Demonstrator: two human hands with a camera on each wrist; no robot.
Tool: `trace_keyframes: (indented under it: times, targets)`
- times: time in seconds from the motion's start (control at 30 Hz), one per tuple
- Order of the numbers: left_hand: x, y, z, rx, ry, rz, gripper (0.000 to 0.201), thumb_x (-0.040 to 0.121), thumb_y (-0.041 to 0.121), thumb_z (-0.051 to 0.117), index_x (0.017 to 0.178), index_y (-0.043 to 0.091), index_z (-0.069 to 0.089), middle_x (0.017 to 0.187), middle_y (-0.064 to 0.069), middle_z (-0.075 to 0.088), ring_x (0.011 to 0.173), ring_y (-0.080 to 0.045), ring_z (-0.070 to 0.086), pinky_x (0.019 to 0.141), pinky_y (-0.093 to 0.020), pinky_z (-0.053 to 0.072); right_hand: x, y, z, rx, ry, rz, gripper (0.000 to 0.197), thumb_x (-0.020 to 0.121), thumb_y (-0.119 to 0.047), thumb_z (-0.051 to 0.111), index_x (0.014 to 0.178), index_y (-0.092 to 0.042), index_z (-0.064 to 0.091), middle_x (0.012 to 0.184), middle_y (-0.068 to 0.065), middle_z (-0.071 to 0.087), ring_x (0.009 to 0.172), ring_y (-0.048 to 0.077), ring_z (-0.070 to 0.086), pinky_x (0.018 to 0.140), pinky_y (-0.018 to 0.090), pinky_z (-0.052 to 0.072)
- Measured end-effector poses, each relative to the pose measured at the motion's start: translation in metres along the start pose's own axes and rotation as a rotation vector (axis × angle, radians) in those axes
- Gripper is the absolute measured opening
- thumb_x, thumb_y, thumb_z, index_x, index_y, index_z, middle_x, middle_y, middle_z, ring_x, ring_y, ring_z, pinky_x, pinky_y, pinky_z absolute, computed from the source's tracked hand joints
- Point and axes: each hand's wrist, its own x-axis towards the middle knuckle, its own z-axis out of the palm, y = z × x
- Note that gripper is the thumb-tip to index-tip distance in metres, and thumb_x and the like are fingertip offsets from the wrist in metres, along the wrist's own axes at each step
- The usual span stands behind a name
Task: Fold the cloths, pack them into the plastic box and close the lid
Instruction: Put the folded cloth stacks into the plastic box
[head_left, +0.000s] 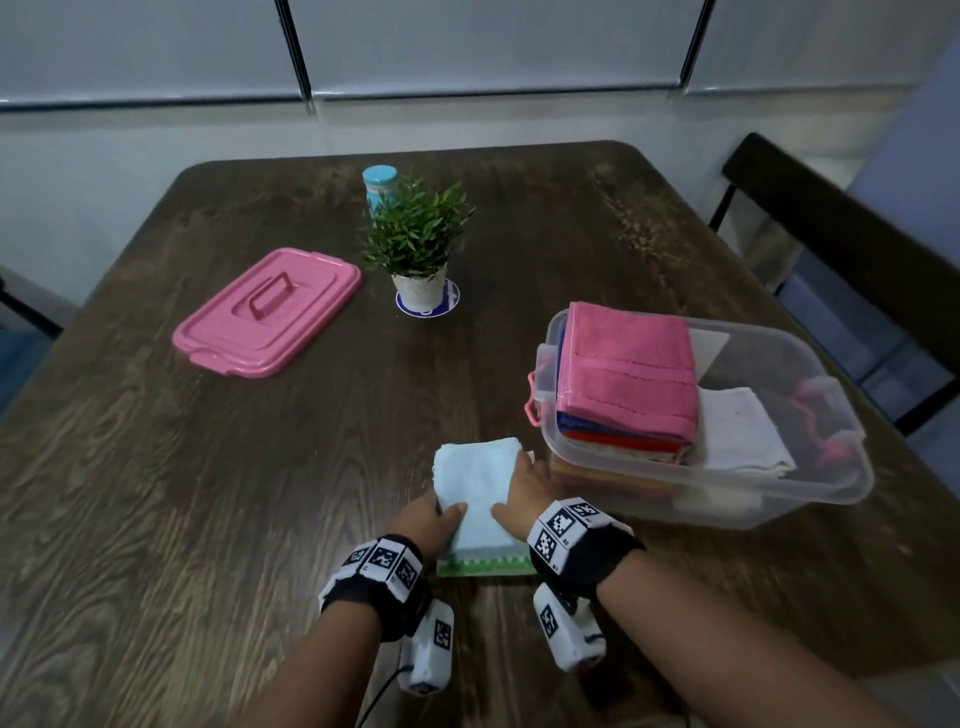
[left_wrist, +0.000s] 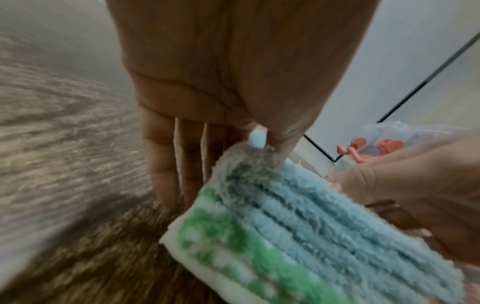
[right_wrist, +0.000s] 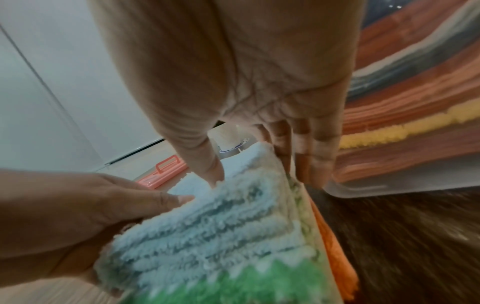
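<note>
One folded light-blue cloth (head_left: 480, 491) with a green border sits at the table's (head_left: 156, 467) near edge, long axis running away from the person, just left of the plastic box (head_left: 810, 364). Both hands hold it: left hand (head_left: 423, 519) pinches the left edge, thumb on top; right hand (head_left: 527, 491) grips the right side. One box, open, with a stack topped by a pink cloth (head_left: 628, 371) and a white cloth (head_left: 743, 428). One pink lid (head_left: 267, 312) lies far left; wide bare tabletop between. One potted plant (head_left: 415, 244), one blue-capped bottle (head_left: 380, 184).
</note>
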Motion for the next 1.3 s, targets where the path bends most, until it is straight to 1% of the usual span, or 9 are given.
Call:
trace_keyframes:
  times: [0.13, 0.27, 0.4, 0.57, 0.7, 0.9, 1.0, 1.1, 1.3]
  targets:
    - [-0.003, 0.003, -0.002, -0.033, -0.031, 0.057, 0.058, 0.1, 0.038, 0.039, 0.151, 0.02, 0.017, 0.141, -0.009, 0.05, 0.123, -0.029, 0.051, 0.101, -0.032, 0.039, 0.003, 0.002, -0.009, 0.142, 0.014, 0.062, 0.085, 0.083, -0.038, 0.066, 0.147, -0.007, 0.02, 0.147, 0.011, 0.034, 0.134, 0.028, 0.038, 0.106, 0.036, 0.035]
    - [0.001, -0.004, -0.004, -0.138, -0.036, 0.095, 0.056, 0.095, 0.043, 0.047, 0.144, 0.02, 0.035, 0.134, -0.008, 0.055, 0.116, -0.026, 0.055, 0.1, -0.035, 0.043, 0.009, 0.007, -0.014, 0.301, -0.144, 0.063, 0.065, 0.075, -0.045, 0.069, 0.129, -0.011, 0.055, 0.122, 0.003, 0.063, 0.108, 0.024, 0.062, 0.098, 0.039, 0.048]
    - [0.025, -0.026, 0.0, -0.258, 0.012, 0.109, 0.086, 0.062, 0.073, 0.047, 0.125, 0.016, 0.055, 0.118, -0.009, 0.062, 0.103, -0.024, 0.062, 0.092, -0.045, 0.051, 0.01, 0.0, -0.018, 0.475, -0.196, 0.067, 0.084, 0.054, -0.046, 0.073, 0.127, -0.009, 0.051, 0.12, 0.006, 0.062, 0.106, 0.026, 0.062, 0.096, 0.04, 0.05]
    - [-0.001, -0.003, -0.019, -0.399, 0.072, 0.134, 0.041, 0.093, 0.045, 0.054, 0.114, 0.009, 0.057, 0.098, 0.0, 0.062, 0.082, -0.011, 0.059, 0.06, -0.019, 0.044, 0.023, -0.004, -0.017, 0.639, -0.243, 0.026, 0.096, 0.035, -0.041, 0.07, 0.124, -0.009, 0.054, 0.107, 0.01, 0.069, 0.095, 0.03, 0.068, 0.092, 0.045, 0.053]
    - [-0.004, -0.004, -0.021, -0.507, 0.101, 0.092, 0.041, 0.093, 0.05, 0.051, 0.118, 0.017, 0.05, 0.108, 0.001, 0.059, 0.087, -0.008, 0.056, 0.063, -0.018, 0.04, 0.026, -0.003, -0.017, 0.751, -0.26, 0.028, 0.094, 0.033, -0.039, 0.069, 0.122, -0.012, 0.052, 0.109, 0.011, 0.068, 0.098, 0.032, 0.067, 0.092, 0.048, 0.052]
    - [-0.002, -0.011, -0.02, -0.656, 0.032, -0.012, 0.052, 0.086, 0.061, 0.057, 0.111, 0.016, 0.06, 0.108, -0.005, 0.064, 0.098, -0.02, 0.061, 0.086, -0.032, 0.049, 0.037, 0.011, -0.003, 0.719, -0.216, 0.072, 0.087, 0.043, -0.039, 0.075, 0.122, -0.01, 0.052, 0.112, 0.01, 0.067, 0.1, 0.03, 0.066, 0.094, 0.047, 0.052]
    - [0.001, -0.017, -0.015, -0.565, -0.022, -0.02, 0.044, 0.089, 0.05, 0.059, 0.106, 0.011, 0.066, 0.091, -0.005, 0.066, 0.078, -0.017, 0.061, 0.071, -0.027, 0.05, 0.056, 0.03, 0.012, 0.562, -0.191, 0.087, 0.095, 0.037, -0.049, 0.069, 0.124, -0.015, 0.054, 0.112, 0.006, 0.067, 0.099, 0.028, 0.065, 0.092, 0.045, 0.053]
    - [0.002, -0.018, -0.014, -0.494, -0.005, 0.008, 0.032, 0.088, 0.043, 0.063, 0.091, 0.011, 0.066, 0.072, 0.001, 0.061, 0.061, -0.011, 0.053, 0.057, -0.023, 0.042, 0.024, 0.02, -0.006, 0.46, -0.157, 0.05, 0.068, 0.062, -0.042, 0.07, 0.123, -0.016, 0.055, 0.113, 0.007, 0.066, 0.1, 0.028, 0.064, 0.09, 0.039, 0.051]
    - [0.003, -0.017, -0.013, -0.531, -0.015, 0.03, 0.04, 0.076, 0.048, 0.075, 0.091, 0.014, 0.063, 0.081, 0.001, 0.068, 0.069, -0.013, 0.064, 0.062, -0.026, 0.051, 0.02, 0.017, -0.006, 0.495, -0.163, 0.008, 0.048, 0.081, -0.023, 0.066, 0.126, -0.009, 0.056, 0.119, 0.008, 0.063, 0.102, 0.024, 0.062, 0.082, 0.031, 0.051]
